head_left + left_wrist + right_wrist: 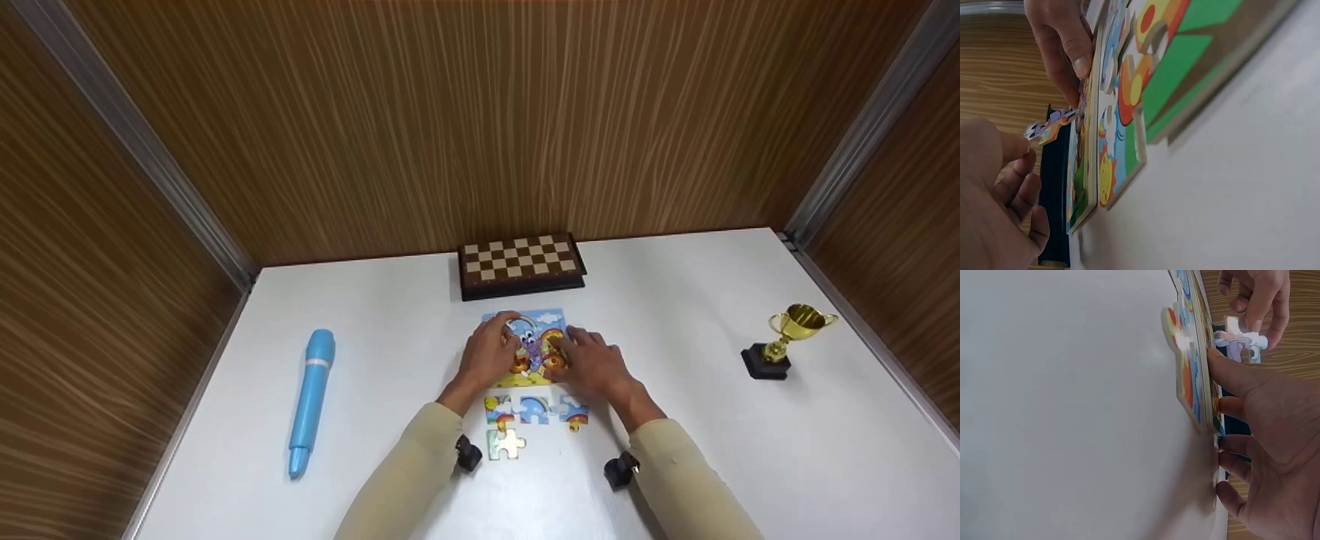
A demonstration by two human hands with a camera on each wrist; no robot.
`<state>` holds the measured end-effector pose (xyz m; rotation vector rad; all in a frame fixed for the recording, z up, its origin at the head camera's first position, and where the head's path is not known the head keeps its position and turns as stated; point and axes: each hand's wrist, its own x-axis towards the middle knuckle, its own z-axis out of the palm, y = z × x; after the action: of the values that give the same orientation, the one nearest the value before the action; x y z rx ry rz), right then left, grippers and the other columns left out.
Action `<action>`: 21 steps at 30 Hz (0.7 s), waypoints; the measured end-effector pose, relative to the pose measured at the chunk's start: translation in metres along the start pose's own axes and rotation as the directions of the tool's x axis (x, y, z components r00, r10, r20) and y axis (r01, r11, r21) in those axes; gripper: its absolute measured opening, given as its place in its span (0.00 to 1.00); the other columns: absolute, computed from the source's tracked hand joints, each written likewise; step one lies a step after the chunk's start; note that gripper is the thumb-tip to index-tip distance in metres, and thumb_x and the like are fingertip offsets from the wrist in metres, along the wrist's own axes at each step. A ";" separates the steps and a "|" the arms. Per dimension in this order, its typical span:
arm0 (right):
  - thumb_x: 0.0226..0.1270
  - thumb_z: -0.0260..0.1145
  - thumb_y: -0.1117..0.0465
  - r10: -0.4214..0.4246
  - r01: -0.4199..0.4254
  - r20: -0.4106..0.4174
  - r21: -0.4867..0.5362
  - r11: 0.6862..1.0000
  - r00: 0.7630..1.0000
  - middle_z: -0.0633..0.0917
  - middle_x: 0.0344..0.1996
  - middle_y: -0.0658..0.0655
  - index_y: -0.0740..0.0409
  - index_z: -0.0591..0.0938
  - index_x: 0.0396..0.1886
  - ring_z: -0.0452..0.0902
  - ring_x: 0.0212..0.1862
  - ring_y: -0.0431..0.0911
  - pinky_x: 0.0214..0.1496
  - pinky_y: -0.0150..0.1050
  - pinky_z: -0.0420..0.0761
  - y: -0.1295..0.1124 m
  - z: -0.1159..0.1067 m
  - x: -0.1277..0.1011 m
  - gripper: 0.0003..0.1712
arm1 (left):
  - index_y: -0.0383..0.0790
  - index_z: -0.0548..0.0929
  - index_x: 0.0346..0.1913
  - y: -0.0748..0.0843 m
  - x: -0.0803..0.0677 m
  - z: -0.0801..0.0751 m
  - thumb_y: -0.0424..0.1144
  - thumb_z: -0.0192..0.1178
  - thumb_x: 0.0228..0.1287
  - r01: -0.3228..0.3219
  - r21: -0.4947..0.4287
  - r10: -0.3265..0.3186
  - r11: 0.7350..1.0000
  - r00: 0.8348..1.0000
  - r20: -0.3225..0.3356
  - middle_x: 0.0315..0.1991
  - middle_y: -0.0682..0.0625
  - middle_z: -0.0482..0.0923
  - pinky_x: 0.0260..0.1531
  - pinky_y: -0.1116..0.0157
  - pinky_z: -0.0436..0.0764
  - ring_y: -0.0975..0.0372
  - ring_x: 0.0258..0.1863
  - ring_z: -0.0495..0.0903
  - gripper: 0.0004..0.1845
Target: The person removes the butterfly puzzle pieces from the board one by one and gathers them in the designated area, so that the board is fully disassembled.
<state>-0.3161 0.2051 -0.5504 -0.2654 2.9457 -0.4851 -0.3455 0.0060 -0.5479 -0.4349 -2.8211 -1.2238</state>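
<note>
Both hands are working on the puzzle board (pixel 531 346) at centre frame, just below the chessboard (pixel 521 264). The left hand (pixel 491 354) is pinching a purple puzzle piece (pixel 1050 125) between curled fingertips; the right hand (pixel 592 361) is pressing fingers on the board, gripping nothing. No legible writing showing; loose pieces (pixel 534 411) are lying just below the board.

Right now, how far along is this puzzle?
Part of the colourful cartoon jigsaw board already looks filled. In hand: the left hand pinches a purple-and-orange puzzle piece at the board, while the right hand presses on the board's right side. Left to place: four loose rainbow-patterned puzzle pieces on the white table, between the sleeves.
</note>
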 end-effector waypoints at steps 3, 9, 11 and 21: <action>0.62 0.63 0.36 0.003 -0.003 0.003 0.010 1.000 1.000 0.61 0.74 0.61 0.45 0.69 0.70 0.56 0.73 0.62 0.67 0.66 0.60 0.000 0.000 0.000 0.39 | 0.48 0.76 0.61 0.000 -0.003 -0.002 0.37 0.52 0.69 -0.030 -0.014 0.030 0.999 0.999 -0.012 0.36 0.54 0.76 0.40 0.63 0.71 0.64 0.36 0.71 0.19; 0.62 0.62 0.36 -0.002 0.002 0.003 0.010 1.000 1.000 0.61 0.74 0.61 0.45 0.69 0.70 0.55 0.73 0.63 0.66 0.66 0.60 0.000 -0.001 -0.001 0.39 | 0.45 0.79 0.56 -0.003 -0.011 -0.005 0.34 0.53 0.67 -0.063 -0.037 0.062 0.997 0.998 -0.020 0.33 0.53 0.77 0.40 0.64 0.70 0.63 0.35 0.71 0.17; 0.62 0.63 0.36 -0.006 0.006 -0.001 0.010 1.000 1.000 0.61 0.74 0.62 0.45 0.69 0.70 0.56 0.73 0.63 0.66 0.66 0.60 0.001 -0.001 -0.001 0.39 | 0.44 0.79 0.56 -0.004 -0.014 -0.005 0.35 0.53 0.66 -0.062 -0.052 0.062 0.997 0.998 -0.011 0.32 0.54 0.77 0.40 0.64 0.70 0.63 0.34 0.71 0.17; 0.63 0.61 0.36 -0.031 0.031 -0.010 -0.009 0.999 0.999 0.61 0.74 0.62 0.47 0.69 0.70 0.56 0.73 0.64 0.64 0.67 0.61 0.003 0.000 -0.001 0.39 | 0.48 0.79 0.53 -0.006 -0.036 -0.009 0.37 0.53 0.65 -0.053 -0.121 0.062 0.991 0.995 0.077 0.30 0.57 0.79 0.38 0.65 0.69 0.66 0.31 0.72 0.15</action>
<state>-0.3152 0.2078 -0.5512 -0.3111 2.9580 -0.4783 -0.3131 -0.0127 -0.5508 -0.5798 -2.7888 -1.3985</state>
